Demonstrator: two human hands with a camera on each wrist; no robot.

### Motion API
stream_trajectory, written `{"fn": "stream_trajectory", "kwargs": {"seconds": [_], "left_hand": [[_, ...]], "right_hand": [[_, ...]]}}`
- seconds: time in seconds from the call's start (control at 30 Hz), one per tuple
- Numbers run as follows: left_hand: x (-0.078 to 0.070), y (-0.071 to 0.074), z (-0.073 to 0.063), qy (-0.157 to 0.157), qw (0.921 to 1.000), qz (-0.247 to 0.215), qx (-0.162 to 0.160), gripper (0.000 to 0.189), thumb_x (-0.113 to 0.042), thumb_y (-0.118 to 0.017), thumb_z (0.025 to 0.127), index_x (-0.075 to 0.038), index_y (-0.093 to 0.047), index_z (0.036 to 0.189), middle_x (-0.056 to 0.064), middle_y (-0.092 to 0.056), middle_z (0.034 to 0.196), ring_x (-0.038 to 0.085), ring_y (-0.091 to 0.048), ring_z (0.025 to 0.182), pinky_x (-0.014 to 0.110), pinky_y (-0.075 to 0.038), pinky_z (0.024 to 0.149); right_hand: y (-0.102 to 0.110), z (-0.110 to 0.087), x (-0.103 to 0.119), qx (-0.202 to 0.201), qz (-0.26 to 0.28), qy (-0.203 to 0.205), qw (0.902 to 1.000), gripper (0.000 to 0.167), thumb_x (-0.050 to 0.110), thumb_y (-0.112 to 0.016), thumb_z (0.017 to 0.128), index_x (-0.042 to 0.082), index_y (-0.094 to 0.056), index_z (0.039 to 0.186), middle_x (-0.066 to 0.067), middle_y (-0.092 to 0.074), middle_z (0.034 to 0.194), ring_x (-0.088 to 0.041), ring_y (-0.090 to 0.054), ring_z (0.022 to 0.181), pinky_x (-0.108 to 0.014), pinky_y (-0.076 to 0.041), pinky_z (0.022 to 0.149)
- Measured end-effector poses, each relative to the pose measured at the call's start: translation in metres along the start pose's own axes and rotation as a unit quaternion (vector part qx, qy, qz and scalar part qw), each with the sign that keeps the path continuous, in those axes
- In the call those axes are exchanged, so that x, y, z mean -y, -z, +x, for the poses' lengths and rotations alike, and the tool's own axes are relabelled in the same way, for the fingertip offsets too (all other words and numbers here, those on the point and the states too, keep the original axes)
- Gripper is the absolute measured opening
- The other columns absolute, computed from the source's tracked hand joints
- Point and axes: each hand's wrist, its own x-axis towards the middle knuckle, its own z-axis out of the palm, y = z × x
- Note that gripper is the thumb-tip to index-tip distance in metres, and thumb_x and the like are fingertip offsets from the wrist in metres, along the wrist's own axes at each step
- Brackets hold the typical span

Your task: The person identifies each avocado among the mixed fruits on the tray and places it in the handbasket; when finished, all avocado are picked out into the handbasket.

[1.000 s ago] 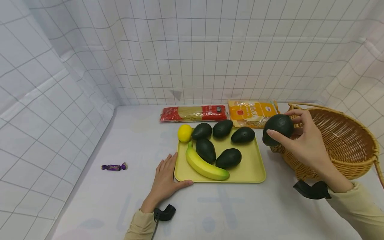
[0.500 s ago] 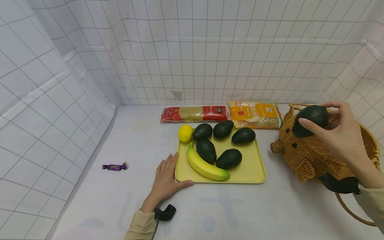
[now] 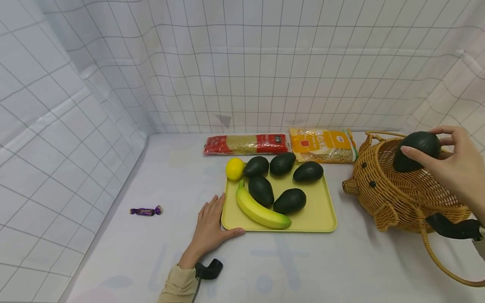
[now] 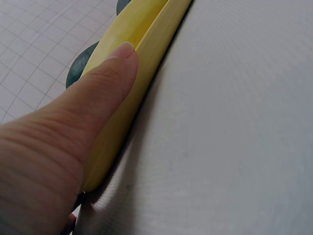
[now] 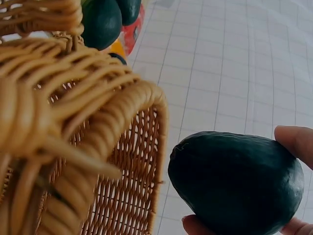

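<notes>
My right hand (image 3: 456, 162) grips a dark green avocado (image 3: 418, 150) between thumb and fingers, above the opening of a pig-shaped wicker basket (image 3: 386, 189). In the right wrist view the avocado (image 5: 234, 181) hangs beside the basket's rim (image 5: 159, 105). My left hand (image 3: 209, 225) rests at the lower left corner of a yellow tray (image 3: 318, 214), its fingers along the side and its thumb on the front edge. The left wrist view shows the thumb (image 4: 105, 78) lying on the tray's rim. On the tray are several avocados (image 3: 289, 200), a banana (image 3: 261, 210) and a lemon (image 3: 235, 169).
Behind the tray lie a red pack of noodles (image 3: 246, 144) and an orange pack (image 3: 322, 145). A purple wrapped candy (image 3: 146, 211) is on the table at the left. The basket's handle (image 3: 441, 261) hangs down toward the front right. Gridded white curtain (image 3: 242, 63) encloses the back and sides.
My right hand has carried the avocado rightward, from between the tray and the basket to above the basket's opening. The left hand and the tray's contents have stayed put.
</notes>
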Motion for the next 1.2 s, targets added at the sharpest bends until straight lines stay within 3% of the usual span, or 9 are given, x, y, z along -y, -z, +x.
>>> {"fn": "stream_trajectory", "kwargs": {"seconds": [0.17,0.23,0.3,0.33,0.53,0.57,0.67,1.03,1.2], "left_hand": [[0.000,0.000,0.000,0.002,1.0000,-0.002,0.003,0.115,-0.070,-0.068,0.069,-0.007,-0.018,0.152,0.013,-0.028,0.152,0.026,-0.014,0.142,0.047,-0.006,0.113],[0.000,0.000,0.000,0.002,1.0000,-0.002,0.003,0.115,-0.070,-0.068,0.069,-0.008,-0.018,0.152,0.012,-0.028,0.152,0.026,-0.013,0.142,0.047,-0.006,0.113],[0.000,0.000,0.000,0.002,1.0000,-0.002,0.002,0.116,-0.070,-0.069,0.069,-0.008,-0.018,0.152,0.012,-0.028,0.152,0.026,-0.013,0.142,0.047,-0.006,0.113],[0.000,0.000,0.000,0.002,1.0000,-0.001,0.003,0.115,-0.070,-0.069,0.069,-0.008,-0.018,0.152,0.012,-0.027,0.152,0.025,-0.013,0.142,0.047,-0.006,0.113],[-0.001,0.000,-0.001,-0.004,1.0000,-0.001,-0.004,0.115,-0.068,-0.070,0.069,-0.006,-0.019,0.152,0.014,-0.028,0.152,0.028,-0.014,0.141,0.049,-0.007,0.112],[-0.001,0.000,-0.001,-0.004,1.0000,-0.001,-0.004,0.115,-0.067,-0.070,0.069,-0.006,-0.019,0.152,0.014,-0.028,0.152,0.028,-0.014,0.141,0.049,-0.007,0.113],[-0.001,0.000,-0.001,-0.005,1.0000,-0.001,-0.004,0.115,-0.067,-0.071,0.069,-0.006,-0.019,0.152,0.014,-0.028,0.151,0.028,-0.014,0.141,0.049,-0.007,0.112],[0.001,0.000,0.000,-0.002,1.0000,0.004,0.002,0.116,-0.070,-0.068,0.069,-0.007,-0.018,0.152,0.012,-0.028,0.152,0.025,-0.013,0.142,0.047,-0.007,0.113],[0.002,-0.001,0.000,-0.001,1.0000,0.005,0.002,0.116,-0.071,-0.067,0.069,-0.007,-0.018,0.152,0.011,-0.028,0.152,0.025,-0.013,0.142,0.047,-0.006,0.113]], "right_hand": [[0.001,0.005,-0.008,0.003,0.004,0.005,1.0000,0.070,0.032,-0.067,0.088,0.002,-0.030,0.139,-0.038,-0.032,0.128,0.005,-0.051,0.064,-0.011,-0.038,0.044],[0.001,0.006,-0.011,0.006,0.005,0.005,1.0000,0.068,0.032,-0.066,0.088,0.002,-0.031,0.139,-0.037,-0.031,0.129,-0.019,-0.062,0.071,-0.012,-0.039,0.044],[0.002,0.007,-0.014,0.009,0.006,0.005,0.9999,0.069,0.032,-0.065,0.089,0.001,-0.031,0.140,-0.035,-0.030,0.130,-0.045,-0.058,0.084,-0.012,-0.038,0.044],[0.002,0.008,-0.015,0.010,0.003,0.004,0.9999,0.069,0.032,-0.065,0.089,0.000,-0.031,0.140,-0.034,-0.030,0.129,-0.048,-0.057,0.083,-0.013,-0.038,0.044],[0.002,0.014,-0.022,0.021,-0.019,0.002,0.9996,0.074,0.034,-0.064,0.090,-0.005,-0.029,0.142,-0.037,-0.032,0.126,-0.049,-0.056,0.079,-0.019,-0.039,0.043],[0.002,0.014,-0.023,0.024,-0.022,0.000,0.9995,0.075,0.034,-0.063,0.090,-0.005,-0.028,0.143,-0.039,-0.032,0.125,-0.058,-0.051,0.086,-0.019,-0.039,0.043],[0.003,0.015,-0.025,0.029,-0.036,-0.004,0.9989,0.075,0.037,-0.061,0.091,-0.005,-0.028,0.144,-0.041,-0.033,0.124,-0.062,-0.048,0.092,-0.020,-0.037,0.044],[0.002,0.016,-0.030,0.055,-0.050,-0.010,0.9972,0.075,0.040,-0.060,0.091,-0.004,-0.030,0.144,-0.039,-0.038,0.119,-0.054,-0.047,0.095,-0.022,-0.036,0.047],[0.001,0.014,-0.030,0.064,-0.047,-0.016,0.9967,0.075,0.041,-0.059,0.092,-0.005,-0.029,0.144,-0.040,-0.039,0.120,-0.050,-0.044,0.095,-0.033,-0.038,0.055]]}}
